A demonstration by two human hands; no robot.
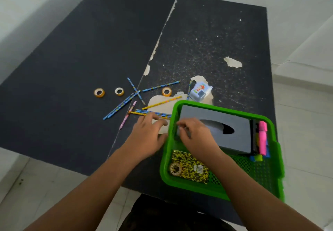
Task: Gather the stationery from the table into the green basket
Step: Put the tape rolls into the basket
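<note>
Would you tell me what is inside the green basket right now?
The green basket holds a grey box, pink highlighter, speckled notebook and tape roll. The box and right hand hide anything beneath.

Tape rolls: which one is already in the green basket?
The tape roll lying on the yellow-black notebook in the basket's near corner; three others remain on the table.

Three tape rolls (119, 91) lie on the bench (72, 68) well beyond the fingers (158, 121), and a fourth tape roll (175, 168) sits in the one green basket (198, 104). Roughly nine pencils (124, 103) lie scattered just past the fingers; the overlap blurs the exact count. One grey box (234, 122) sits under the right-hand fingers, one pink highlighter (262, 137) beyond it.
</note>
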